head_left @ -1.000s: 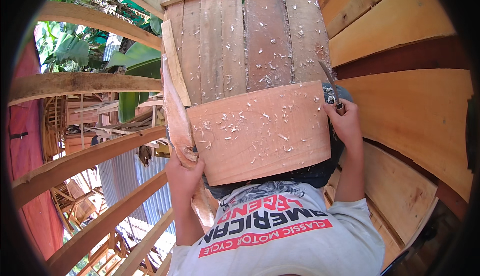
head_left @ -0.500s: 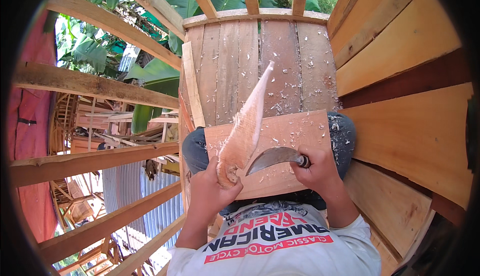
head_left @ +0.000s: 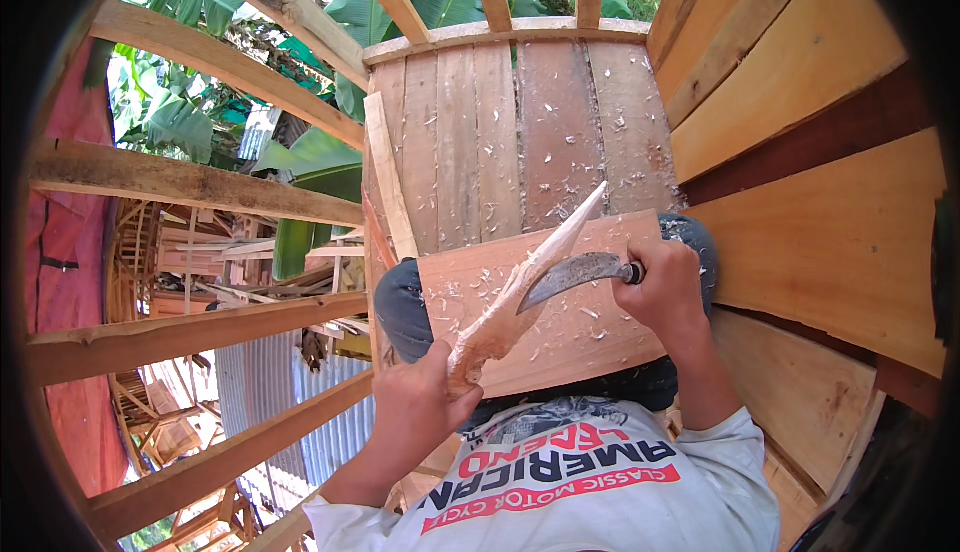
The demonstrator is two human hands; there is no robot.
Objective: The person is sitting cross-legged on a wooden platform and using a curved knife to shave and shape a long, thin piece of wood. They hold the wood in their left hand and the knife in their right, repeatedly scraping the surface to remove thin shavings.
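A left hand (head_left: 418,400) is gripping a pointed wood piece (head_left: 497,324) above a shavings-flecked board (head_left: 600,342); the right hand (head_left: 662,287) is holding a curved knife (head_left: 578,272), seemingly against the piece.

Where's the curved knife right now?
In the head view, the curved knife is right of centre, held in the right hand, its tip at the wood piece's edge, over the board.

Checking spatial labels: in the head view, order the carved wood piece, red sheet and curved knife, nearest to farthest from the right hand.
1. Curved knife: in the right hand.
2. Carved wood piece: in the left hand.
3. Red sheet: at the picture's far left.
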